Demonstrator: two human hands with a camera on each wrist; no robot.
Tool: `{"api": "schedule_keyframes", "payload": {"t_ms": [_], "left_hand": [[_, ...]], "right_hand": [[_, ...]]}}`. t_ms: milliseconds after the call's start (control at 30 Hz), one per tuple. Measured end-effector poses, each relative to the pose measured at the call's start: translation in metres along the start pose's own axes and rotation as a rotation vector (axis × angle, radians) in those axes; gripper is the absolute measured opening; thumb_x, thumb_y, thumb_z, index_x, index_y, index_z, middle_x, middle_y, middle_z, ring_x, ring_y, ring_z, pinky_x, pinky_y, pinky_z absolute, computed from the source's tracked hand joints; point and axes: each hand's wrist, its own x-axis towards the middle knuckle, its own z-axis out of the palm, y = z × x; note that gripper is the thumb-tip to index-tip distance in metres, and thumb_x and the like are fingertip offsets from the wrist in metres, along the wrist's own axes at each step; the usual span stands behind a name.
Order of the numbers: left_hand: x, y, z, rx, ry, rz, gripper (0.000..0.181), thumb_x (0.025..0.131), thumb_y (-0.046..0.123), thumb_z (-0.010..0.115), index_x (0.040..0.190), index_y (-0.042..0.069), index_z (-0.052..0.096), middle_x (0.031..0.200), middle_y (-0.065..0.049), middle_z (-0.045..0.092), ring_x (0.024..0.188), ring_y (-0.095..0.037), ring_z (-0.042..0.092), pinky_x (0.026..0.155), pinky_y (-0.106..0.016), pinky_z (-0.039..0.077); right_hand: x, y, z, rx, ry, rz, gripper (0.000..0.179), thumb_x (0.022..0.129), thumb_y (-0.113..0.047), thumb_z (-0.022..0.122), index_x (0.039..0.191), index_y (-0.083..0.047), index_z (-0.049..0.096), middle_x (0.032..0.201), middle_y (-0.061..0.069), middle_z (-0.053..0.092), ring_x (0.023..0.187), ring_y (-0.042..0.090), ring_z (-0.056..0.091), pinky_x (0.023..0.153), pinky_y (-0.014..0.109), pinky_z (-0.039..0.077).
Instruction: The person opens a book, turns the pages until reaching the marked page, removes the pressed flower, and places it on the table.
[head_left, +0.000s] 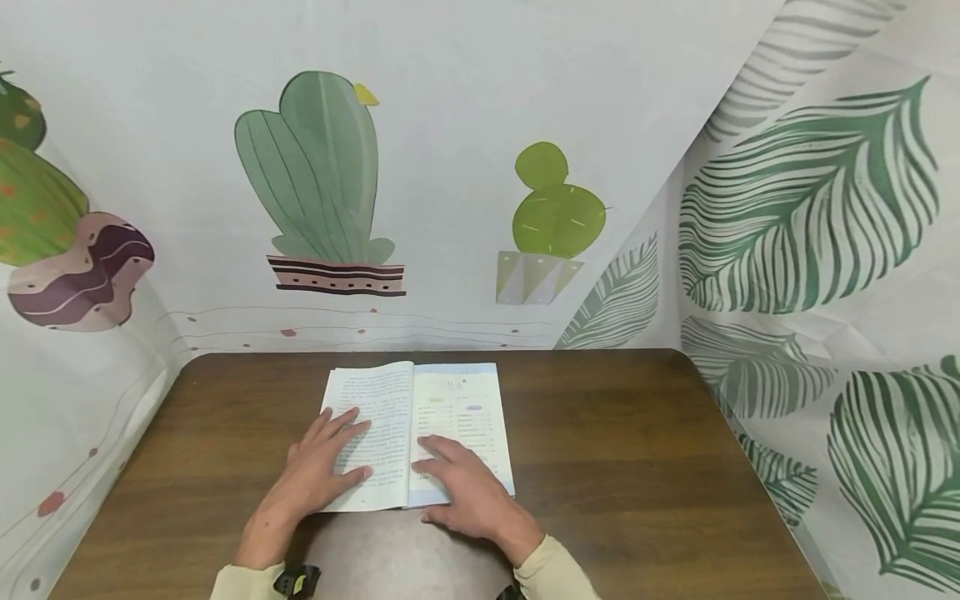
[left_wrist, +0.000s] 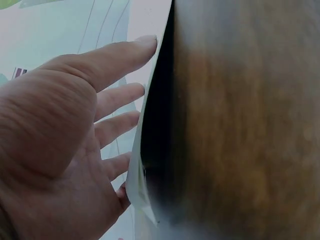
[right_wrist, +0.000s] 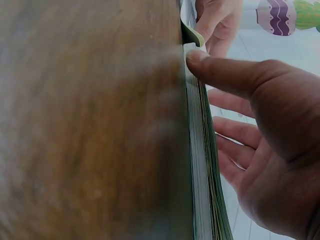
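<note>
An open book [head_left: 456, 387] lies on the table, with dense printed text on its left page [head_left: 378, 396] and a list with coloured labels on the right one. My left hand [head_left: 313, 473] rests on the left page, fingers spread and fairly straight. On the lower right page lies my right hand [head_left: 474, 493], its fingers pointing toward the spine and its thumb near the bottom edge. In the left wrist view, fingertips touch the page [left_wrist: 134, 172], which bows up from the table. The right wrist view shows the thumb at the edge of the thick page block [right_wrist: 197, 150].
A dark brown wooden table [head_left: 615, 450] extends on both sides of the book. Behind it stands a white wall covering [head_left: 450, 167] printed with cacti, and leaf-patterned fabric [head_left: 810, 208] hangs on the right. A black band [head_left: 297, 581] is on the left wrist.
</note>
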Motion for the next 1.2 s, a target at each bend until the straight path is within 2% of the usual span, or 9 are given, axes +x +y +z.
{"api": "schedule_keyframes", "payload": {"t_ms": [267, 567, 867, 1033, 1200], "left_hand": [[0.001, 0.001, 0.0, -0.004, -0.009, -0.011, 0.069, 0.087, 0.029, 0.088, 0.149, 0.014, 0.062, 0.165, -0.015, 0.045, 0.154, -0.051, 0.026, 0.099, -0.078, 0.037], [0.001, 0.002, 0.0, -0.004, -0.008, -0.013, 0.069, 0.087, 0.028, 0.088, 0.149, 0.013, 0.062, 0.164, -0.016, 0.045, 0.154, -0.052, 0.027, 0.099, -0.079, 0.037], [0.001, 0.002, 0.0, -0.004, -0.009, -0.01, 0.069, 0.087, 0.027, 0.088, 0.149, 0.012, 0.061, 0.165, -0.016, 0.045, 0.154, -0.052, 0.027, 0.098, -0.078, 0.038], [0.001, 0.001, 0.0, -0.004, -0.016, -0.017, 0.069, 0.087, 0.027, 0.088, 0.149, 0.012, 0.061, 0.165, -0.016, 0.044, 0.154, -0.052, 0.026, 0.098, -0.078, 0.037], [0.001, 0.001, 0.0, -0.008, -0.016, -0.018, 0.07, 0.087, 0.027, 0.088, 0.15, 0.013, 0.061, 0.165, -0.016, 0.044, 0.155, -0.051, 0.025, 0.098, -0.077, 0.037]], "right_hand": [[0.0, 0.002, -0.004, 0.041, -0.035, 0.008, 0.044, 0.086, -0.028, 0.09, 0.126, -0.016, 0.078, 0.157, 0.004, 0.055, 0.15, 0.022, 0.047, 0.122, 0.038, 0.038], [-0.007, 0.01, -0.009, 0.134, 0.002, -0.046, 0.019, 0.088, -0.018, 0.088, 0.104, -0.011, 0.083, 0.143, 0.005, 0.067, 0.144, 0.021, 0.054, 0.119, 0.034, 0.041], [-0.012, 0.017, -0.009, 0.187, 0.002, -0.029, 0.026, 0.082, -0.017, 0.093, 0.103, -0.01, 0.08, 0.143, 0.004, 0.067, 0.142, 0.018, 0.056, 0.118, 0.033, 0.043], [-0.012, 0.017, -0.01, 0.185, 0.007, -0.052, 0.021, 0.086, -0.016, 0.09, 0.103, -0.01, 0.081, 0.142, 0.005, 0.068, 0.143, 0.02, 0.056, 0.118, 0.034, 0.042], [-0.012, 0.019, -0.013, 0.178, 0.024, -0.109, 0.007, 0.088, -0.01, 0.086, 0.09, -0.01, 0.08, 0.134, 0.007, 0.073, 0.139, 0.026, 0.06, 0.118, 0.034, 0.043]]}}
